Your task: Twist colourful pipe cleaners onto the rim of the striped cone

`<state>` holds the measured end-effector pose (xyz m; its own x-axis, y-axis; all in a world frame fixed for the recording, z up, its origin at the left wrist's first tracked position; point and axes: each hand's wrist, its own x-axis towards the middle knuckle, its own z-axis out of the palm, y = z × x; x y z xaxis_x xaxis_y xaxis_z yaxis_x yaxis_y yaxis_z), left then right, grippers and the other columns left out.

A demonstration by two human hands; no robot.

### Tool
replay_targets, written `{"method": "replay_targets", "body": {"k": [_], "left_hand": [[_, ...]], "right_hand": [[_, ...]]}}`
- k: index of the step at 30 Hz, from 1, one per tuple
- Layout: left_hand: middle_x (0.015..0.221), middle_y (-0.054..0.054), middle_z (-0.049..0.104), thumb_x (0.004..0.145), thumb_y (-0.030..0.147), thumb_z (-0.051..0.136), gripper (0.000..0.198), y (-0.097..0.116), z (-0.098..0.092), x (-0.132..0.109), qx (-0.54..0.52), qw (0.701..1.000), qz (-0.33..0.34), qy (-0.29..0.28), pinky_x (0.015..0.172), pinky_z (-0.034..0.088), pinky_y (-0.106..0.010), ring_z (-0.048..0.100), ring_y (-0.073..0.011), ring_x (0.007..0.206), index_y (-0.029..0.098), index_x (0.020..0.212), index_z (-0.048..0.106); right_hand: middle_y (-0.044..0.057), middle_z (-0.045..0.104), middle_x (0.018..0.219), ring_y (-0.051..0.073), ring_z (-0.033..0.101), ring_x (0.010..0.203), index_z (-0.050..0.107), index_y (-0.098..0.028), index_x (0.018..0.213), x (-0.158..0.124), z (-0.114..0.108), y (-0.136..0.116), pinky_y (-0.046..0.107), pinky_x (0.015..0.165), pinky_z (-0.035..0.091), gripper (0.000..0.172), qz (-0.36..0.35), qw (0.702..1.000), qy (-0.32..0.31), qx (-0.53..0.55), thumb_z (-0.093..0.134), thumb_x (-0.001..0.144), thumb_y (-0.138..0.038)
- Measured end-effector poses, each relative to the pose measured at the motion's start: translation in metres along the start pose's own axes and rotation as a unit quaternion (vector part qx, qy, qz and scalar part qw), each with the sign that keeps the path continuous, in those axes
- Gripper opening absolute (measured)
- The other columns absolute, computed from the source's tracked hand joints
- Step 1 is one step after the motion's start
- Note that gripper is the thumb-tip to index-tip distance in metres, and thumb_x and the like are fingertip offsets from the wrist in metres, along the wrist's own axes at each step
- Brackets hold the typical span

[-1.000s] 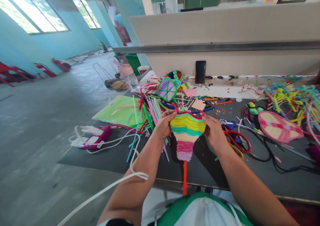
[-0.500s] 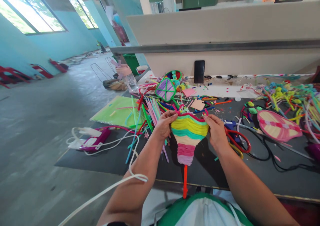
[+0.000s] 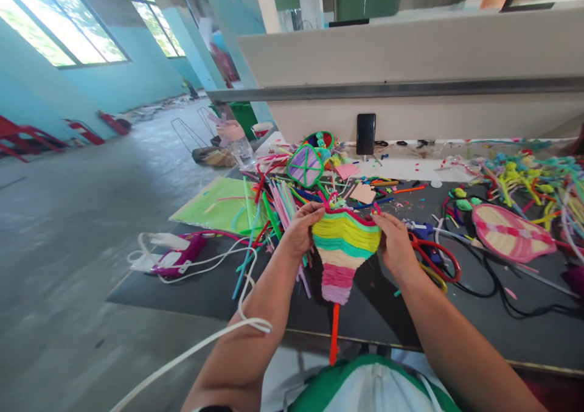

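I hold a fan-shaped piece woven from pipe cleaners (image 3: 343,251) above the dark table (image 3: 283,296). It has yellow, teal, cream, pink and lilac bands and an orange stem pointing toward me. My left hand (image 3: 302,229) grips its upper left edge with closed fingers. My right hand (image 3: 396,241) pinches its upper right edge, by a red pipe cleaner along the top rim.
Loose pipe cleaners (image 3: 274,202) lie in a heap behind the piece, with a purple and green woven fan (image 3: 305,165). A pink woven fan (image 3: 511,232), red-handled scissors (image 3: 438,257), a black phone (image 3: 365,133), a green sheet (image 3: 219,205) and a pink glue gun (image 3: 176,255) are around.
Both hands kept their hold on the woven piece. Its top edge shifted slightly under the fingers, and the view moved a little.
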<state>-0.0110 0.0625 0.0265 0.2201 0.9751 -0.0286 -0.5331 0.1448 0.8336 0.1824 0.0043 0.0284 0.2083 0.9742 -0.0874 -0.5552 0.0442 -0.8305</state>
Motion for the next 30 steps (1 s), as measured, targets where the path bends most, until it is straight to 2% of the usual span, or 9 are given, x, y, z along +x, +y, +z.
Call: {"method": "replay_targets", "body": {"k": [4, 10, 16, 21, 27, 30], "left_hand": [[0.067, 0.0, 0.069, 0.068, 0.024, 0.075, 0.018, 0.003, 0.002, -0.001, -0.024, 0.999, 0.006, -0.02, 0.061, 0.052, -0.023, 0.066, -0.0135, 0.061, 0.015, 0.079, 0.065], [0.073, -0.002, 0.071, 0.07, 0.025, 0.074, 0.02, 0.002, -0.001, -0.002, -0.035, 0.999, -0.005, -0.026, 0.064, 0.053, -0.025, 0.068, -0.0154, 0.065, 0.015, 0.087, 0.066], [0.072, -0.001, 0.071, 0.07, 0.019, 0.073, 0.017, 0.003, -0.001, -0.002, -0.031, 0.999, -0.001, -0.039, 0.063, 0.053, -0.024, 0.067, -0.0132, 0.062, 0.016, 0.084, 0.064], [0.069, 0.0, 0.069, 0.069, 0.02, 0.074, 0.018, 0.001, 0.0, -0.002, -0.018, 0.999, -0.002, -0.034, 0.059, 0.051, -0.023, 0.065, -0.0128, 0.06, 0.017, 0.082, 0.062], [0.063, 0.001, 0.066, 0.067, 0.021, 0.076, 0.019, -0.003, -0.001, -0.001, 0.003, 0.999, -0.005, -0.042, 0.054, 0.049, -0.021, 0.061, -0.0109, 0.054, 0.016, 0.074, 0.06], [0.063, 0.001, 0.065, 0.065, 0.021, 0.077, 0.02, -0.003, 0.0, -0.001, 0.008, 1.0, -0.008, -0.029, 0.055, 0.049, -0.021, 0.062, -0.011, 0.055, 0.016, 0.074, 0.06]], "right_hand": [[-0.001, 0.071, 0.07, 0.018, 0.066, 0.069, 0.071, -0.02, 0.075, 0.001, 0.0, 0.002, 0.028, 0.062, 0.05, 0.013, 0.019, 0.999, -0.01, 0.032, 0.074, 0.066, -0.028], [0.001, 0.071, 0.066, 0.024, 0.068, 0.08, 0.07, -0.019, 0.074, 0.001, 0.001, 0.001, 0.034, 0.072, 0.053, 0.011, 0.067, 0.994, -0.013, 0.086, 0.071, 0.067, -0.027], [0.001, 0.072, 0.071, 0.023, 0.068, 0.084, 0.069, -0.018, 0.073, -0.003, 0.006, 0.002, 0.035, 0.078, 0.053, 0.011, 0.046, 0.994, -0.011, 0.094, 0.073, 0.067, -0.027], [0.002, 0.074, 0.078, 0.024, 0.068, 0.086, 0.07, -0.02, 0.082, -0.006, 0.01, 0.009, 0.037, 0.079, 0.053, 0.016, 0.041, 0.991, -0.01, 0.125, 0.071, 0.072, -0.032], [0.0, 0.073, 0.075, 0.023, 0.069, 0.084, 0.068, -0.021, 0.08, -0.006, 0.007, 0.012, 0.037, 0.08, 0.054, 0.012, 0.025, 0.989, -0.004, 0.144, 0.07, 0.074, -0.032], [0.001, 0.073, 0.077, 0.023, 0.068, 0.086, 0.069, -0.021, 0.082, -0.006, 0.007, 0.01, 0.038, 0.08, 0.053, 0.012, 0.023, 0.99, -0.016, 0.14, 0.068, 0.075, -0.031]]}}
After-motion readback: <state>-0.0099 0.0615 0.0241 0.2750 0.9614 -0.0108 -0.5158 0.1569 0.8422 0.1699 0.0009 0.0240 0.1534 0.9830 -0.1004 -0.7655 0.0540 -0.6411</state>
